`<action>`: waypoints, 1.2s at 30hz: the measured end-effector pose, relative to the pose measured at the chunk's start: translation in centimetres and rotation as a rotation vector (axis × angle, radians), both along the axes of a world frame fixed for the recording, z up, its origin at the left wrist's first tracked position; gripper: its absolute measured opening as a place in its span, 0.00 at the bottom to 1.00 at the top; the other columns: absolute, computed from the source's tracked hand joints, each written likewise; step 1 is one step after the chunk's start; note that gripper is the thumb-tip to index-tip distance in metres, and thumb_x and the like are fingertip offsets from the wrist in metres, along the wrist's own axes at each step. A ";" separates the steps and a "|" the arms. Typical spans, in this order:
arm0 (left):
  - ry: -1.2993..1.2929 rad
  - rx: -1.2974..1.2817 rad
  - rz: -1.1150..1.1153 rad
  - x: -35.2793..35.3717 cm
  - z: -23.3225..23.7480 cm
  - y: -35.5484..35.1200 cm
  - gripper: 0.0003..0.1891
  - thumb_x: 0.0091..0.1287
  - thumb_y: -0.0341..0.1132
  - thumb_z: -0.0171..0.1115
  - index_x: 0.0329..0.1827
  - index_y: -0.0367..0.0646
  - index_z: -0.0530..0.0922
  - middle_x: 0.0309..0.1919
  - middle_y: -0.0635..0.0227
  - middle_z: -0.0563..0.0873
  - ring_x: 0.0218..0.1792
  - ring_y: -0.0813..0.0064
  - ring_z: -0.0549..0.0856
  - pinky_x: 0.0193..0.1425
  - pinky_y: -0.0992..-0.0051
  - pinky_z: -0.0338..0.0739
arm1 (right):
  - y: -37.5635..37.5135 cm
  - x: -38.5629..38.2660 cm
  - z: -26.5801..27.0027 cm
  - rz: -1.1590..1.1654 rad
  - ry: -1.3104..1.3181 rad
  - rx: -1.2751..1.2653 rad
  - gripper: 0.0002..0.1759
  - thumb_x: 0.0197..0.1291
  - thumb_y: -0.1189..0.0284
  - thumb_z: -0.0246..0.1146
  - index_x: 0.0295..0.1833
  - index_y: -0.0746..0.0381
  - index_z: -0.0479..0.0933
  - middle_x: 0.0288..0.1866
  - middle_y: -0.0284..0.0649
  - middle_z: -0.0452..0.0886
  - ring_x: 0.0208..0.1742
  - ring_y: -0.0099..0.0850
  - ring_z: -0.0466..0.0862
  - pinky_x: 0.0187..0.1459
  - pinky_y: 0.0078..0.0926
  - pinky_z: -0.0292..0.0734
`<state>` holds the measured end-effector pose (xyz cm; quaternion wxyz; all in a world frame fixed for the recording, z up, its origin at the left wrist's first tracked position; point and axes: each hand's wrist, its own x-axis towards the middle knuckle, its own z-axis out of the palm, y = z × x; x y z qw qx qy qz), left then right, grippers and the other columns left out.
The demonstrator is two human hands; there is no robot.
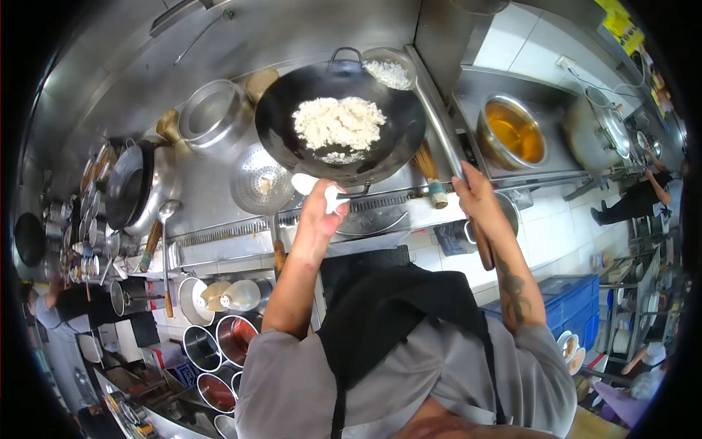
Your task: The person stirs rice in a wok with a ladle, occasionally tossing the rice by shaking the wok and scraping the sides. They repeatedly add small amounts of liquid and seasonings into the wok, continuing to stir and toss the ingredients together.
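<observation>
My left hand (322,211) is closed around a folded white cloth (333,197) at the near rim of a black wok (274,121), by its near handle. A mound of white, clumpy food that looks like cooked rice (338,123) lies in the wok. My right hand (477,196) grips the long handle of a ladle (437,121), whose wooden end points back toward me. The ladle's bowl is at the wok's far right rim, with more of the white grains (387,74) in it.
A perforated strainer (256,173) and a metal pot (210,115) stand left of the wok. To its right are a bamboo brush (431,179) and a pot of amber liquid (512,130). Sauce containers (234,338) are at lower left, a blue crate (548,307) at right. Other people work at both sides.
</observation>
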<state>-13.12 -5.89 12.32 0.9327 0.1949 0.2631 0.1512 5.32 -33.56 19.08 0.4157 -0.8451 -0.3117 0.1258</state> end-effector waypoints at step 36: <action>0.026 -0.226 -1.405 8.2 -2.0 -29.0 0.02 0.62 0.31 0.56 0.33 0.44 0.72 0.27 0.66 0.77 0.30 0.76 0.78 0.19 0.78 0.68 | -23.4 -31.9 2.7 -1.047 0.782 1.121 0.24 0.66 0.71 0.55 0.66 0.63 0.64 0.24 0.30 0.65 0.09 0.15 0.60 0.09 0.15 0.59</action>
